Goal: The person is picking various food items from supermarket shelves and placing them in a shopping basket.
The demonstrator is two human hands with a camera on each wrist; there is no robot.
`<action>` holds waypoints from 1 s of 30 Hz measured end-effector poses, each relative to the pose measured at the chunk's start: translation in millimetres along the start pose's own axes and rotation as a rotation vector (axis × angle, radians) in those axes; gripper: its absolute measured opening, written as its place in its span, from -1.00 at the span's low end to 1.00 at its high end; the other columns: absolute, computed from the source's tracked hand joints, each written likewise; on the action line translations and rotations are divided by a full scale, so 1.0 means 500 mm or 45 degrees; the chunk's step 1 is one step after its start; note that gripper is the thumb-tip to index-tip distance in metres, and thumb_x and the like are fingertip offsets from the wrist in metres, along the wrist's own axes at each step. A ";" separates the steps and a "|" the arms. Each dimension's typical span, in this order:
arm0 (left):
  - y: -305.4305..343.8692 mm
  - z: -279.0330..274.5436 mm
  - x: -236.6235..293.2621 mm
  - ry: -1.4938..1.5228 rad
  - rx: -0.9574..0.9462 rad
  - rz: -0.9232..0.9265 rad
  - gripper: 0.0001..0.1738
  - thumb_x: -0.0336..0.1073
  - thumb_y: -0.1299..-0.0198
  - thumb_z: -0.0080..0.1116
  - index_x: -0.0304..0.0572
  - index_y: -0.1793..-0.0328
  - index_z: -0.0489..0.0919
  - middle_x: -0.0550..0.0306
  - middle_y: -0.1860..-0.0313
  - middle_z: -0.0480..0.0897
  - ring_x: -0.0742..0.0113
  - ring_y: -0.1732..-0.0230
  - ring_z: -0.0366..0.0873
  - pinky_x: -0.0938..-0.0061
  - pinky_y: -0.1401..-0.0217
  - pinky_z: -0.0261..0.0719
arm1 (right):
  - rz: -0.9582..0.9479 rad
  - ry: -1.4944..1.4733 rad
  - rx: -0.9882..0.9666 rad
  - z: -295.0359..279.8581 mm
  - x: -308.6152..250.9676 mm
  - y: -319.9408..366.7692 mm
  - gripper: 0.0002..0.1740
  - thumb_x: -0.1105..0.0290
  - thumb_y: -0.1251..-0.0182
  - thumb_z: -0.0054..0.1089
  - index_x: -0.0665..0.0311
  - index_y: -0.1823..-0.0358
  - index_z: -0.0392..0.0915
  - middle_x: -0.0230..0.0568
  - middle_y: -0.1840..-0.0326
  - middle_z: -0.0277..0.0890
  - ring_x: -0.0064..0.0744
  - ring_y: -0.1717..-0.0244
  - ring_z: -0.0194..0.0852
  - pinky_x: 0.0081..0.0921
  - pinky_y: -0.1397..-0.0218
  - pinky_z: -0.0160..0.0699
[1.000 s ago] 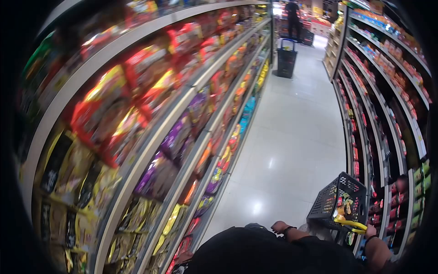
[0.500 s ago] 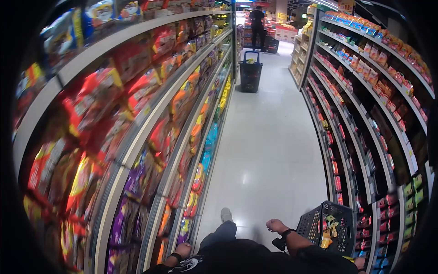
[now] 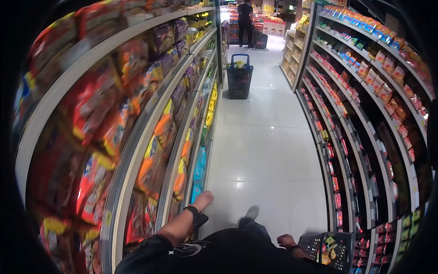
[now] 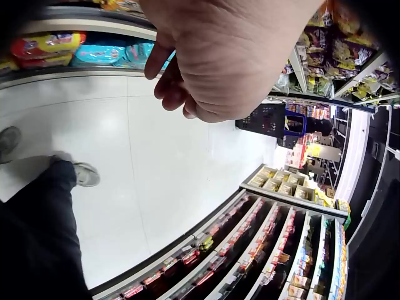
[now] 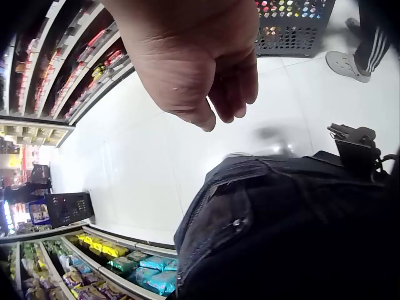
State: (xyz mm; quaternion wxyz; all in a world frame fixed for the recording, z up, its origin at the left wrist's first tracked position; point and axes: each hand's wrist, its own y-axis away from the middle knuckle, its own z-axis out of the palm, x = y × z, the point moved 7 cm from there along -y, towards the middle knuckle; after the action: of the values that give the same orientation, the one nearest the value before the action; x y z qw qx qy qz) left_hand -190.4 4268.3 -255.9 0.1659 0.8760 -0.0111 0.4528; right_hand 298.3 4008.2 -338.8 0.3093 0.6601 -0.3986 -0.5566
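Observation:
I am in a shop aisle between packed shelves. My left hand (image 3: 203, 199) is swung forward beside the low left shelves, a black band on its wrist. In the left wrist view the left hand (image 4: 212, 62) hangs with loosely curled fingers and holds nothing. My right hand (image 3: 286, 239) hangs low at my side, next to a black plastic basket (image 3: 338, 249) with goods in it. The right hand (image 5: 206, 69) is also loosely curled and empty, apart from the basket (image 5: 294, 25) behind it.
Snack bags fill the left shelves (image 3: 137, 132); small packets line the right shelves (image 3: 365, 109). A dark basket with a blue handle (image 3: 239, 78) stands on the white floor ahead. A person (image 3: 245, 18) stands at the far end. Another person's shoe (image 5: 349, 64) is by the black basket.
I have moved forward along the aisle and the view has turned from the left shelves towards the aisle. My left arm has swung forward; my right hand has dropped back beside the black basket.

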 end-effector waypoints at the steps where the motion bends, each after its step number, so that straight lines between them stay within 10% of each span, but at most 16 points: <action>1: -0.048 -0.004 0.013 0.059 -0.020 -0.027 -0.69 -0.16 -0.22 0.04 -0.31 0.26 0.57 -0.26 0.29 0.62 -0.16 0.17 0.62 0.13 0.10 0.55 | 0.033 0.060 -0.020 0.003 -0.025 -0.034 -0.86 0.42 -0.21 0.29 0.33 0.25 0.64 -0.22 0.30 0.65 -0.38 0.29 0.62 -0.37 0.26 0.62; 10: -0.252 -0.082 -0.057 -0.536 -0.253 -0.381 -0.62 -0.01 -0.09 0.10 -0.19 0.28 0.67 -0.21 0.32 0.68 -0.13 0.21 0.66 0.05 0.06 0.59 | -0.235 0.425 -0.267 -0.027 -0.497 -0.496 -0.81 0.28 -0.27 0.26 0.26 0.29 0.71 -0.32 0.40 0.70 -0.51 0.44 0.67 -0.52 0.37 0.63; 12: -0.293 -0.127 -0.039 -0.572 -0.268 -0.313 -0.60 0.00 -0.06 0.14 -0.20 0.27 0.68 -0.15 0.35 0.68 -0.07 0.24 0.66 0.09 0.10 0.59 | -0.560 1.049 -0.282 -0.019 -0.705 -0.578 -0.67 0.08 -0.29 0.22 0.20 0.33 0.73 -0.31 0.43 0.70 -0.48 0.42 0.68 -0.47 0.26 0.65; 13: -0.318 -0.143 -0.020 -0.612 -0.282 -0.213 -0.60 0.01 -0.05 0.16 -0.20 0.28 0.68 -0.13 0.36 0.68 -0.06 0.25 0.66 0.10 0.12 0.59 | -0.738 1.350 -0.304 -0.007 -0.814 -0.601 -0.80 0.36 -0.32 0.23 0.32 0.16 0.71 -0.27 0.37 0.69 -0.53 0.38 0.67 -0.52 0.30 0.66; 14: -0.348 -0.156 -0.044 -0.481 -0.284 -0.513 -0.59 0.02 -0.06 0.17 -0.20 0.28 0.69 -0.12 0.36 0.68 -0.05 0.23 0.66 0.11 0.12 0.59 | -0.304 0.877 -0.173 -0.024 -0.885 -0.664 -0.68 0.05 -0.24 0.25 0.15 0.40 0.73 -0.34 0.47 0.69 -0.44 0.45 0.66 -0.43 0.26 0.63; 16: -0.416 -0.164 -0.097 -0.286 -0.218 -0.874 -0.57 0.06 -0.08 0.20 -0.20 0.30 0.69 -0.13 0.31 0.67 -0.01 0.14 0.65 0.12 0.09 0.59 | -0.445 0.568 -0.234 -0.004 -1.092 -0.699 -0.64 0.12 -0.12 0.37 0.35 0.48 0.66 -0.21 0.50 0.65 -0.42 0.45 0.63 -0.47 0.32 0.62; 19: -0.563 -0.182 -0.061 -0.489 -0.007 -0.724 -0.66 -0.03 -0.10 0.17 -0.16 0.32 0.70 -0.17 0.28 0.67 0.00 0.11 0.64 0.11 0.07 0.60 | -0.445 0.438 -0.180 0.037 -1.359 -0.714 -0.73 0.27 -0.09 0.40 0.37 0.36 0.68 -0.20 0.41 0.66 -0.41 0.39 0.63 -0.47 0.31 0.63; 21: -0.708 -0.166 -0.028 -0.888 -0.291 -0.130 -0.82 -0.28 -0.09 0.09 -0.14 0.37 0.68 -0.14 0.30 0.67 -0.10 0.16 0.64 0.03 0.10 0.61 | -0.423 0.428 -0.173 0.066 -1.461 -0.779 -0.74 0.28 -0.08 0.40 0.36 0.35 0.69 -0.20 0.40 0.67 -0.41 0.37 0.63 -0.47 0.30 0.64; 30: -1.375 -0.341 -0.161 -0.416 0.037 -0.270 -0.70 -0.25 -0.24 -0.07 -0.32 0.29 0.61 -0.25 0.27 0.66 -0.25 0.15 0.62 0.00 0.04 0.57 | -0.360 0.504 -0.205 0.087 -1.855 -1.007 -0.82 0.27 -0.29 0.17 0.22 0.30 0.62 -0.32 0.38 0.61 -0.50 0.39 0.54 -0.51 0.43 0.49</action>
State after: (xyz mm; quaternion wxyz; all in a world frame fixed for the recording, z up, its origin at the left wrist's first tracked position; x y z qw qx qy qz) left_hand -255.9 4958.6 -421.9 0.1960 0.9364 0.0609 0.2847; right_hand 288.9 5064.2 -323.5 0.3518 0.7786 -0.1884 -0.4843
